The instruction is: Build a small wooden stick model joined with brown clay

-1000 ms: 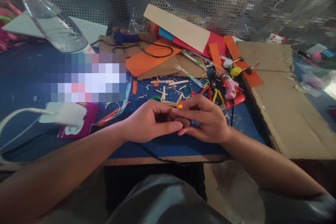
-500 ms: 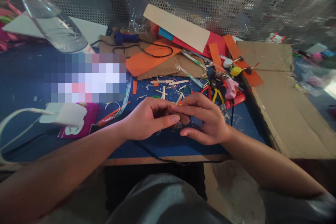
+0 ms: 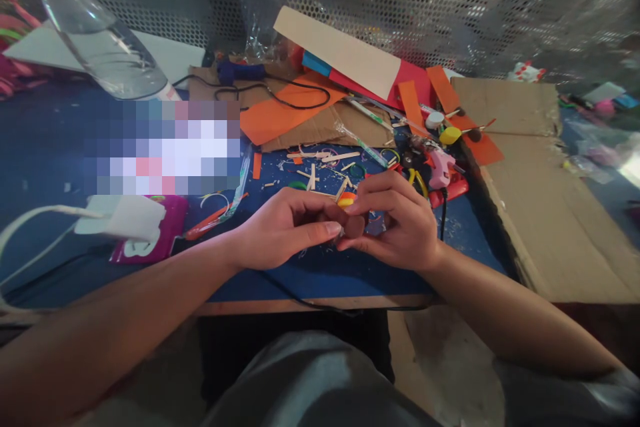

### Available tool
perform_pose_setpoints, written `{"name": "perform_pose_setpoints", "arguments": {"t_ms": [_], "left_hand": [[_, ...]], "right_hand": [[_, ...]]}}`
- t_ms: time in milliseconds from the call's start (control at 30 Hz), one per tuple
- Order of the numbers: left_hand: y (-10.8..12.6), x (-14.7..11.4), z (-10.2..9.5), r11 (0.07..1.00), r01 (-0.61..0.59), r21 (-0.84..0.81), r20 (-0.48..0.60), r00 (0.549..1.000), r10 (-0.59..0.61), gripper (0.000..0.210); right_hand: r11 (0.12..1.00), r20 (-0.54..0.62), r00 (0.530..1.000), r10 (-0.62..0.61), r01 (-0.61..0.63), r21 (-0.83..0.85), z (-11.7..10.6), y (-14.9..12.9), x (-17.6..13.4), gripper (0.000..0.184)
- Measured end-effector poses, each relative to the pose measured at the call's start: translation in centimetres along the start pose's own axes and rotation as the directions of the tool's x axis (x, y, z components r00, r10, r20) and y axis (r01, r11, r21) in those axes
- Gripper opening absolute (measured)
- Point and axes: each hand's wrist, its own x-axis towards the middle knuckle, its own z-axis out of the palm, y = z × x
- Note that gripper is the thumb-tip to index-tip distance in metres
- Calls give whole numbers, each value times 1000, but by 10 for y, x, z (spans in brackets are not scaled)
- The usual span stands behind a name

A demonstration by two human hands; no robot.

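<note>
Over the front of the blue table, my left hand point(image 3: 283, 228) is closed, thumb pressed against the curled fingers. Between the hands is a small brown piece point(image 3: 355, 226) with a rounded face; its exact kind does not show, and part of it is hidden by fingers. My right hand point(image 3: 403, 219) pinches at the same piece from the right, thumb below and fingertips above. Just behind the fingertips, a small yellow-orange thing point(image 3: 346, 199) lies on the table among wooden sticks point(image 3: 342, 156).
A pink glue gun point(image 3: 440, 168) and yellow-handled pliers point(image 3: 418, 181) lie right of the hands. Flat cardboard point(image 3: 565, 200) covers the right side. Orange sheets point(image 3: 287, 110) lie behind. At left are a clear bottle point(image 3: 107, 57) and a white charger point(image 3: 133, 217) with cables.
My right thumb and fingers have come together on the brown piece, after being spread apart. The piece shows more, and my left hand has hardly moved.
</note>
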Motion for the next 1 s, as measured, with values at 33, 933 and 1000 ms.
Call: {"name": "perform_pose_setpoints", "arguments": {"t_ms": [33, 933, 1000], "left_hand": [[0, 0, 0, 1000, 4, 11, -4, 1000, -4, 29], [-6, 2, 5, 1000, -20, -21, -32, 999, 19, 33], [-7, 3, 6, 999, -35, 3, -26, 999, 35, 30]], "right_hand": [[1000, -2, 1000, 0, 0, -6, 0, 0, 0, 40], [999, 87, 996, -34, 31, 43, 1, 2, -3, 37], [996, 94, 994, -49, 41, 84, 4, 4, -3, 47]]}}
